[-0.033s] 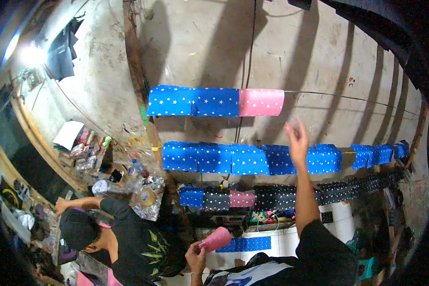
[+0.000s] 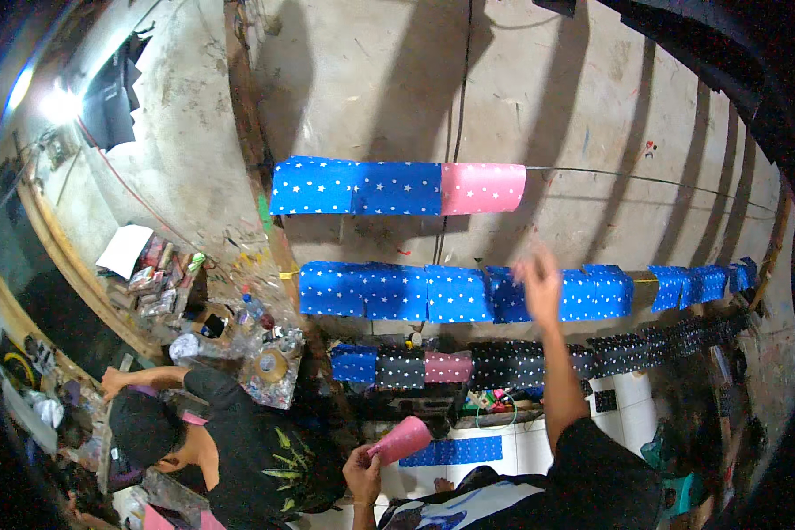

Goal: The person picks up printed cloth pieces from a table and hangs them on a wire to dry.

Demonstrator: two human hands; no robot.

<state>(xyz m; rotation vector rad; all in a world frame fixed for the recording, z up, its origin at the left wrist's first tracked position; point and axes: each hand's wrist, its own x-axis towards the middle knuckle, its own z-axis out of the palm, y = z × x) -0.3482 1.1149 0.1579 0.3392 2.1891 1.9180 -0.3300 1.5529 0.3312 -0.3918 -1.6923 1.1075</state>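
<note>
My left hand (image 2: 360,478) is closed around a curled pink sheet (image 2: 403,441), low in front of me. My raised right hand (image 2: 539,281) holds nothing that I can see, its fingers stretched out and a little smeared by motion. Behind it runs the middle line of hanging blue star-patterned sheets (image 2: 458,294); whether it touches them I cannot tell. Higher up, a pink star-patterned sheet (image 2: 483,190) hangs at the right end of the top row, beside blue star-patterned sheets (image 2: 355,187).
Below hangs a row of black dotted sheets (image 2: 512,367) with blue and pink ones. A blue patterned strip (image 2: 455,451) lies on white floor tiles (image 2: 528,450). At left, a co-worker (image 2: 238,433) in black bends near a cluttered table with a tape roll (image 2: 271,364). A thin line (image 2: 645,181) extends rightward.
My right hand has come down and slightly left, from just below the top row to in front of the middle row. My left hand still holds the pink sheet, almost unmoved.
</note>
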